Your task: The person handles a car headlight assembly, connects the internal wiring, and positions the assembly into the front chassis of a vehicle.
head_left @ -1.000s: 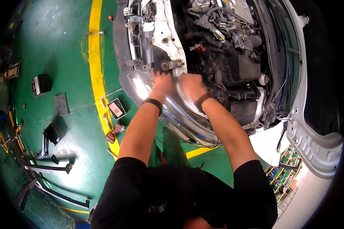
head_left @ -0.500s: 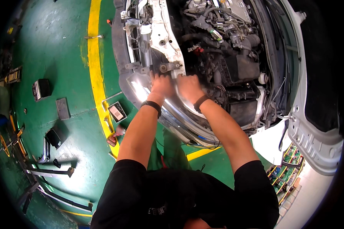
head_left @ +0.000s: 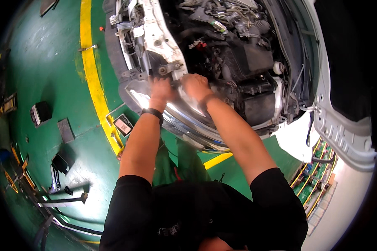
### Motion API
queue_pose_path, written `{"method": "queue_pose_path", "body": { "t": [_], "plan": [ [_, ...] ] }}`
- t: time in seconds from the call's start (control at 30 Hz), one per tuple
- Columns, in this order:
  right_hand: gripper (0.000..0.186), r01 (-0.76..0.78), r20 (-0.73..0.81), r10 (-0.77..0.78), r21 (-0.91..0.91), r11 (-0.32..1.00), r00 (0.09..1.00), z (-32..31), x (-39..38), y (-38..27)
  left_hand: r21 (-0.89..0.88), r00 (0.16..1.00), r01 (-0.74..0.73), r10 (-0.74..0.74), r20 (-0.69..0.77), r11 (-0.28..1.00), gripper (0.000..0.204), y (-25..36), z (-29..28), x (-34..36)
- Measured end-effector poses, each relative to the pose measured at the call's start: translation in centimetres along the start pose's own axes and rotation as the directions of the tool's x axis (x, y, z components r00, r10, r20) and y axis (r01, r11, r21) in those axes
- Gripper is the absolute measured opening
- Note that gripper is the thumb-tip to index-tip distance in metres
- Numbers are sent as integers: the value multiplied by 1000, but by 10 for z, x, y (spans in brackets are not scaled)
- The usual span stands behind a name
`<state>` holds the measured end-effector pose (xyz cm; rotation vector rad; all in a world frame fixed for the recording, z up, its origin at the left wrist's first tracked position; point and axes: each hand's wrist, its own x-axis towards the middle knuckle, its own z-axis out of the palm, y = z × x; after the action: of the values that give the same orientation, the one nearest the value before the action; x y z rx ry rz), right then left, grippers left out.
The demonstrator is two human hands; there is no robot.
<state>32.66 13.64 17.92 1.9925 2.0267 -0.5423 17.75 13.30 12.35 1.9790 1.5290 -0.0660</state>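
Note:
My left hand (head_left: 160, 88) is on the far end of the car's headlight (head_left: 187, 119), a long, clear and chrome unit curving round the front corner. Its fingers are curled over the headlight's edge, a little smeared by motion. Just to the right, my right hand (head_left: 195, 86) is closed over the inner edge, knuckles up, its fingertips hidden. A metal bracket (head_left: 169, 68) on the white front crossmember (head_left: 158, 31) sits just beyond both hands.
The engine bay (head_left: 247, 58) lies open at the right, beside the raised hood (head_left: 326, 117). On the green floor at left are a wrench (head_left: 89, 48), a framed card (head_left: 123, 125) and a black box (head_left: 40, 113). A wire rack (head_left: 318, 175) stands at lower right.
The whole view has shifted, so the car sits further left and slightly higher. Both hands stay at the headlight; the right wrist is now blurred by motion.

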Motion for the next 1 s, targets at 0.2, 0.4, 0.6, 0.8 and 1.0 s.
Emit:
{"method": "queue_pose_path", "body": {
  "t": [0.2, 0.4, 0.6, 0.8, 1.0],
  "plan": [
    [17, -194, 178, 155, 976, 95, 972, -40, -84, 18, -27, 996, 21, -23, -87, 999, 62, -25, 8, -6],
    [21, -27, 31, 56, 997, -72, 998, -59, -227, 86, -139, 935, -132, 77, -347, 981, 68, 3, 16, -34],
    [18, 76, 81, 247, 819, -569, 966, -19, -330, 116, -344, 778, -623, 516, -358, 702, 41, 166, -7, -170],
    [26, 129, 130, 385, 805, -578, 913, 11, -433, 153, -322, 642, -753, 748, -170, 574, 30, 302, 41, -271],
    [25, 298, 22, 486, 765, -571, 874, 55, -525, 189, -303, 537, -819, 836, -109, 487, 23, 365, 93, -322]
  ]
}}
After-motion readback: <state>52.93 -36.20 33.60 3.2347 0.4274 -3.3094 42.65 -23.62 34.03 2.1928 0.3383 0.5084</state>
